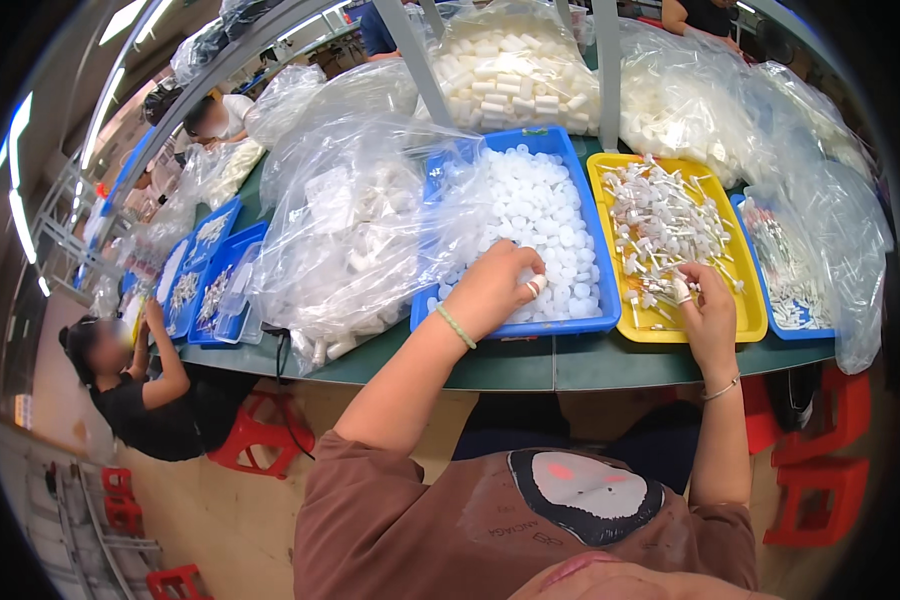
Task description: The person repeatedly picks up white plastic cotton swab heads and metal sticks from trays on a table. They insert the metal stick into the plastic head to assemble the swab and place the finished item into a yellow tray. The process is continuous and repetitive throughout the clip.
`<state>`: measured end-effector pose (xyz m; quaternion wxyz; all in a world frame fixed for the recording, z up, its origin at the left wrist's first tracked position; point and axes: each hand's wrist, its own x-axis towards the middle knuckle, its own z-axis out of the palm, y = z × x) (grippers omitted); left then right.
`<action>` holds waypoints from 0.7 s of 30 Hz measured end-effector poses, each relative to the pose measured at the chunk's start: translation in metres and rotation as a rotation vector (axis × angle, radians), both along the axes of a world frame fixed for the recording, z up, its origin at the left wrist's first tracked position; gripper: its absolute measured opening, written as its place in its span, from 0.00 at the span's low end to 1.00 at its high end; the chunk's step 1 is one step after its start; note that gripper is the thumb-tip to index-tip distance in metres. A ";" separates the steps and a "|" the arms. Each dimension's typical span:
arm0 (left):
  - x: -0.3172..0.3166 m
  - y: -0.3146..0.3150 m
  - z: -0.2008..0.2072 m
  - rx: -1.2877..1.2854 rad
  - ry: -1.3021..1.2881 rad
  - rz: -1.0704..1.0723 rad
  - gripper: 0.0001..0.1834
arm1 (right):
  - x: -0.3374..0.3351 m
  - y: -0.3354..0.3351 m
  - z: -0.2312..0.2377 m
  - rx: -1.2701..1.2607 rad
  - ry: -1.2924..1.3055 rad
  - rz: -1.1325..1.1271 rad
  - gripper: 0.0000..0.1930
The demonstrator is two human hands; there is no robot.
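Your left hand (498, 285) is closed with its fingers curled down into the blue tray (515, 325), and the fingertips (536, 285) pinch a small white cap (536, 287) at the near part of the pile. Around that cap lie many more white caps (540, 215), which fill the tray from the near wall up to the far wall, so the thing you hold is just at the front right of the heap, under your fingers. A green bracelet (456, 326) sits on this wrist.

Your right hand (703, 300) rests in the near right part of the yellow tray (750, 300). Its fingers are bent over the white pump parts (660, 215) with thin tubes, and they touch some of them, but you cannot tell from this view if they really grip one. A thin bracelet (721, 390) is on this wrist.

The two trays stand side by side, touching, on the green table (530, 365), close to its front edge. To the right of the yellow tray there is another blue tray (785, 330), partly covered by a clear plastic bag (840, 250). To the left of the caps a big clear bag of white parts (350, 230) leans on the blue tray. Behind the trays more full bags (515, 65) are piled up.

Far to your left another person in black (145, 390) sits at the same table and reaches into small blue trays (210, 280). Red stools (260, 435) stand on the floor under the table.
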<state>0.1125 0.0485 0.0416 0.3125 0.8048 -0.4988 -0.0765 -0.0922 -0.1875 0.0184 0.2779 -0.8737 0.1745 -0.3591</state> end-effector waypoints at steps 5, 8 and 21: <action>0.005 -0.007 0.009 -0.268 0.351 0.101 0.08 | -0.002 -0.003 -0.004 0.022 0.006 0.017 0.09; 0.014 -0.011 0.015 -0.605 0.952 0.206 0.09 | -0.003 -0.003 -0.004 0.027 0.027 0.011 0.08; 0.013 -0.023 0.007 -1.313 2.110 -0.054 0.12 | -0.003 -0.004 -0.007 0.025 -0.082 0.010 0.07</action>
